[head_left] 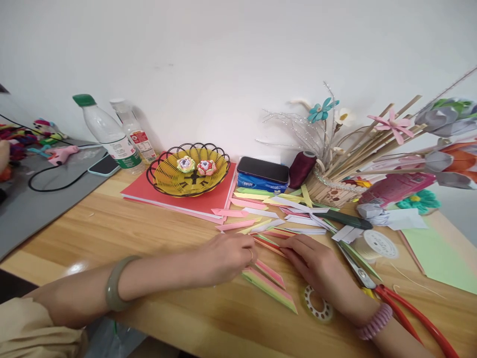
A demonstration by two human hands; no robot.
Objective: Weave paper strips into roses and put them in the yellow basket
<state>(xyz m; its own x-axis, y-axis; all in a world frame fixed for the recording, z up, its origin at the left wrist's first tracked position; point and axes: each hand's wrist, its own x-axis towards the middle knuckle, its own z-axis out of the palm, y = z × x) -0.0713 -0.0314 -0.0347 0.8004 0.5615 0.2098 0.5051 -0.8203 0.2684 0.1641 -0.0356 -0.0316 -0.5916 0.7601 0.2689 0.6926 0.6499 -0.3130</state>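
In the head view, my left hand (227, 256) is closed in a pinch at the left end of a few folded paper strips (269, 243) in red, green and orange. At their other end is my right hand (316, 258), its fingertips pressed on the strips. Just below my hands lie more folded strips, a pink strip (274, 274) and a green strip (281, 294). A loose heap of pink, yellow and white folded strips (257, 211) spreads behind them. My fingers partly hide the strips between my hands.
Right of my right hand lie red-handled scissors (376, 288), a tape roll (318, 303), a thread spool (376, 244) and a dark-handled cutter (345, 219). Behind stand a yellow basket (164, 176) with two paper flowers, a phone (263, 170) on a blue pack, and bottles (110, 134).
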